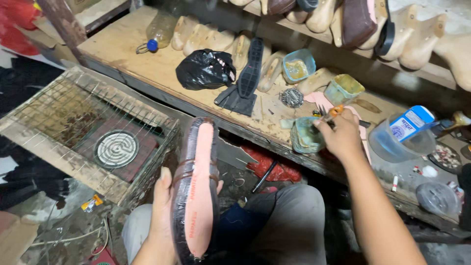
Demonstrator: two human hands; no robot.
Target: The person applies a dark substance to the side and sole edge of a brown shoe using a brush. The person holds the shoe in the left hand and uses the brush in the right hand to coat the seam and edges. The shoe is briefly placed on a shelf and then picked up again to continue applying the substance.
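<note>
1. Left hand (164,208) is wrapped around a shoe in progress (195,189), black upper with a salmon-pink insole facing up, a dark band strapped across its middle. It's held over the lap, sole side up, toe end pointing away toward the bench.
2. Right hand (340,135) is stretched out to the wooden bench (122,49), fingers closed around an orange-handled tool (335,111). Can't tell exactly what tool it is, the business end is hidden.
3. Just beside that hand sits a grimy glue tub (305,135) at the bench edge.
4. Further back: a black outsole (249,73) lying flat, a black plastic bag (205,68), two small pots of yellowish glue (299,65), a row of wooden shoe lasts (196,34).
5. Left of the knees there's a wire-topped box with a coil heater (116,148) inside.
</note>
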